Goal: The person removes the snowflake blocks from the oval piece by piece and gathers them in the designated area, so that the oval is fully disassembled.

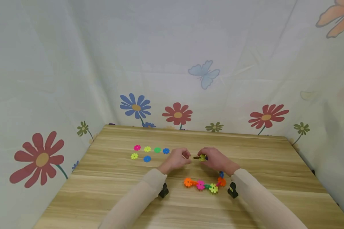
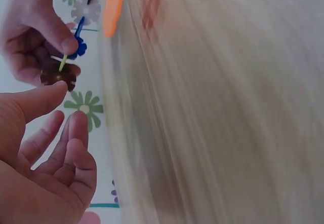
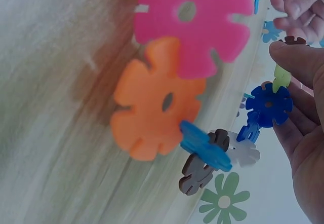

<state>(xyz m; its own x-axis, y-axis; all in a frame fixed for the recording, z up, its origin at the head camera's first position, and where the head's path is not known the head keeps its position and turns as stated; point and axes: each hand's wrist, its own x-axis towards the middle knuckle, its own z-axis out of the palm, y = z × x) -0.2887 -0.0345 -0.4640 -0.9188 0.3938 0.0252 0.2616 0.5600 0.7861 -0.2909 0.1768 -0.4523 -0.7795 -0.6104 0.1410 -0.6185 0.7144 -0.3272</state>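
Note:
My right hand (image 1: 216,159) pinches the end of a chain of slotted, flower-shaped plastic discs. Near its fingertips are a yellow-green disc (image 1: 202,157) and a brown disc (image 2: 59,77), with a dark blue disc (image 3: 269,104) beside them. From there the linked discs run down to the table, where an orange disc (image 1: 188,182), a pink disc (image 1: 200,185) and a yellow disc (image 1: 213,188) show. Just left of the brown disc, my left hand (image 1: 177,159) has loosely bent fingers and holds nothing. Part of the chain is hidden behind the right hand and wrist.
Several loose discs lie left of the hands on the wooden table (image 1: 117,197), among them a pink one (image 1: 137,147), a green one (image 1: 157,149) and a blue one (image 1: 147,158). A flower-printed curtain (image 1: 160,63) hangs behind the table.

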